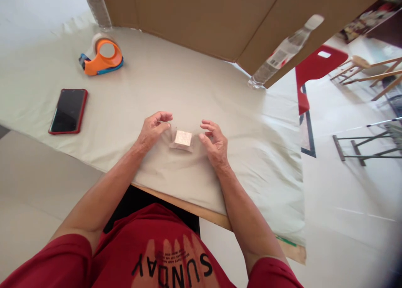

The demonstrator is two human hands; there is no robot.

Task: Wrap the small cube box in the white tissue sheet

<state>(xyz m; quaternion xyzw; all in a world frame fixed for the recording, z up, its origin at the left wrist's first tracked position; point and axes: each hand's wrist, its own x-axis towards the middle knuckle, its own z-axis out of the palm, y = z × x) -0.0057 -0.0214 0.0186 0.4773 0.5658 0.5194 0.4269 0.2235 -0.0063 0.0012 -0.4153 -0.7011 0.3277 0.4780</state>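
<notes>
Between my hands, on the pale cloth, lies a small light-coloured block in a clear plastic wrapper point(183, 138); its exact kind I cannot make out. My left hand point(154, 129) rests just left of it, fingers curved and apart, the thumb close to the wrapper's edge. On the other side my right hand point(215, 142) is raised a little off the packet, fingers bent and parted from the thumb. Neither hand grips anything.
An orange and blue tape dispenser point(105, 60) and a red-cased phone point(69, 111) lie to the left. A cardboard panel point(194, 20) stands at the back, with clear bottles point(282, 55) against it. Beyond the table's right edge are a red chair point(320, 70) and stools.
</notes>
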